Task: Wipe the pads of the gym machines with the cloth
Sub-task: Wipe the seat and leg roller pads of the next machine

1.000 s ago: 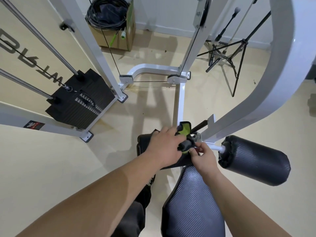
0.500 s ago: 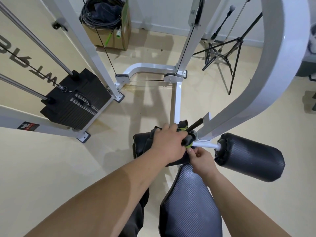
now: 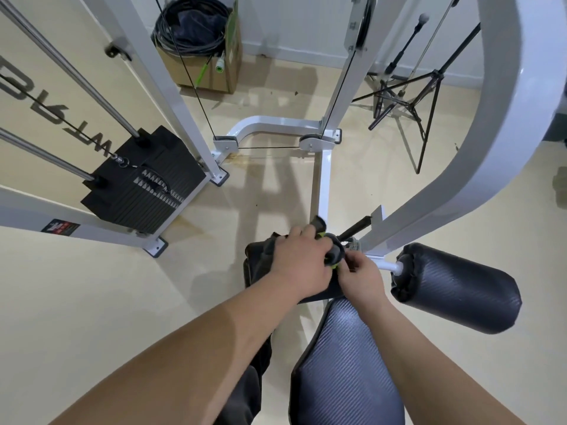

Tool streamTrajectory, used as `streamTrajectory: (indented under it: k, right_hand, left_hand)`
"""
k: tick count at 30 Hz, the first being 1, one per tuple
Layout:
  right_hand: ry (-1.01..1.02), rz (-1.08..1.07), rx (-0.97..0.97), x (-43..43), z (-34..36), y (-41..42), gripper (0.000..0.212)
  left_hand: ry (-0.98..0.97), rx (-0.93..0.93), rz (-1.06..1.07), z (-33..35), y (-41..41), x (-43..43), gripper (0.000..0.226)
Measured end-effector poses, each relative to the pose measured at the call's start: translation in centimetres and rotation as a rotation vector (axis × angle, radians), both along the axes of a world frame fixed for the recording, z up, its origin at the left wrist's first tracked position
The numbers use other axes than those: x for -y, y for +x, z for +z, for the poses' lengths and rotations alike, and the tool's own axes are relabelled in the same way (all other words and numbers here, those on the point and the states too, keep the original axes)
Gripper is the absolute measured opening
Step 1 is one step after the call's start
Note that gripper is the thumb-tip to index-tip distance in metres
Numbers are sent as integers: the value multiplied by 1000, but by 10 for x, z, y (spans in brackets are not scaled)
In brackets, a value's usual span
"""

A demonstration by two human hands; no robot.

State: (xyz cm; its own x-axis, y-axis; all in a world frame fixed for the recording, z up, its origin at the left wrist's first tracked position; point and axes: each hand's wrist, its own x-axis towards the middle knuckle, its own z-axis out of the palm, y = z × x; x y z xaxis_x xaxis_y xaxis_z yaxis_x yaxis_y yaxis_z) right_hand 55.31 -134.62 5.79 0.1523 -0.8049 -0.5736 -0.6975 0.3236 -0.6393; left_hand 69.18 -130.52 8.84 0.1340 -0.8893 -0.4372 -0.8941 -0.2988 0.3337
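Since a second ago the cloth [image 3: 335,252] has bunched tighter, less green showing; the left hand [image 3: 302,262] grips it atop the left roller pad [image 3: 255,271]; the right hand [image 3: 362,279] pinches its lower edge, above the seat pad [image 3: 343,363].

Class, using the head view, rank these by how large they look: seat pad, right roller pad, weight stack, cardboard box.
Largest: seat pad, though it is nearest the camera.
Next: right roller pad and weight stack, which look about alike, so they are not ranked.
Smallest: cardboard box, which is farthest away.
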Motion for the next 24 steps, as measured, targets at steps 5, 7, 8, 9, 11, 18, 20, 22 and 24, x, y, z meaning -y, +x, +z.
streamTrajectory:
  k: [5, 7, 8, 9, 11, 18, 20, 22, 24]
  right_hand:
    - [58, -143, 49, -25, 1, -23, 14]
    - [159, -147, 53, -36, 2, -35, 10]
    - [196, -129, 34, -34, 3, -38, 6]
    - [228, -109, 6, -27, 2, -38, 11]
    - [278, -63, -47, -4, 3, -31, 45]
    - [121, 29, -91, -8, -9, -19, 28]
    - [83, 49, -81, -19, -10, -28, 19]
    - [102, 12, -35, -31, -13, -37, 12]
    - [109, -21, -16, -41, -13, -39, 8]
  left_hand:
    - [23, 53, -1, 7, 34, -36, 46]
    - [34, 101, 99, 6, 51, -62, 47]
    - [30, 122, 157, 3, 55, -68, 48]
    - [28, 131, 215, 1, 54, -69, 48]
    - [8, 129, 253, 0, 38, -52, 47]
    - [-35, 31, 11, -5, 6, -3, 54]
    - [-41, 91, -16, -4, 18, -22, 48]
    - [-37, 116, 26, -4, 31, -48, 45]
    - [-62, 130, 100, -3, 36, -74, 49]
